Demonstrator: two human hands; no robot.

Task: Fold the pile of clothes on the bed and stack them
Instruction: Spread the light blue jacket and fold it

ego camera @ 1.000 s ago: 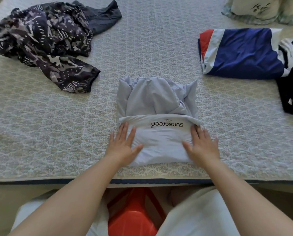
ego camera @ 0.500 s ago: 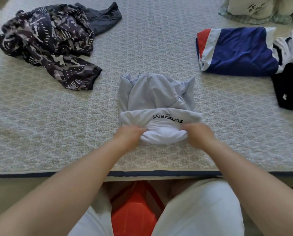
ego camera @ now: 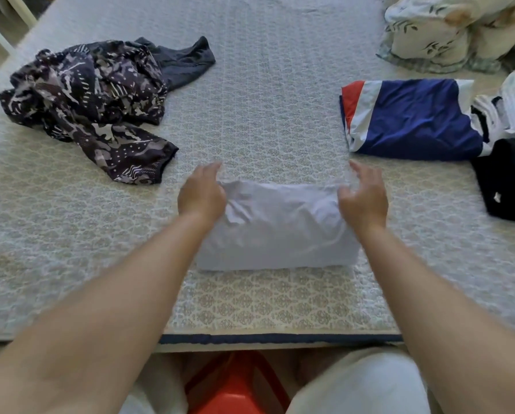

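A light grey garment (ego camera: pixel 277 228) lies folded into a compact rectangle on the bed, near the front edge. My left hand (ego camera: pixel 201 197) is at its far left corner and my right hand (ego camera: pixel 365 197) at its far right corner. On both hands the fingers are loosely curled and lifted just above the cloth edge, and both are a little blurred. A crumpled dark patterned garment (ego camera: pixel 92 100) lies unfolded at the back left, with a dark grey piece (ego camera: pixel 184 62) under it. A folded red, white and blue garment (ego camera: pixel 411 118) sits at the right.
A folded black garment (ego camera: pixel 507 177) and white folded clothes (ego camera: pixel 513 106) lie at the far right. Floral bedding (ego camera: pixel 447 31) is bunched at the back right. The patterned bed cover (ego camera: pixel 262 115) ends at a dark-trimmed front edge. A red stool (ego camera: pixel 235 383) stands below.
Both hands gripped the near white end of the grey garment and folded it away over the rest. The printed lettering is now hidden, and the hands sit at the far edge.
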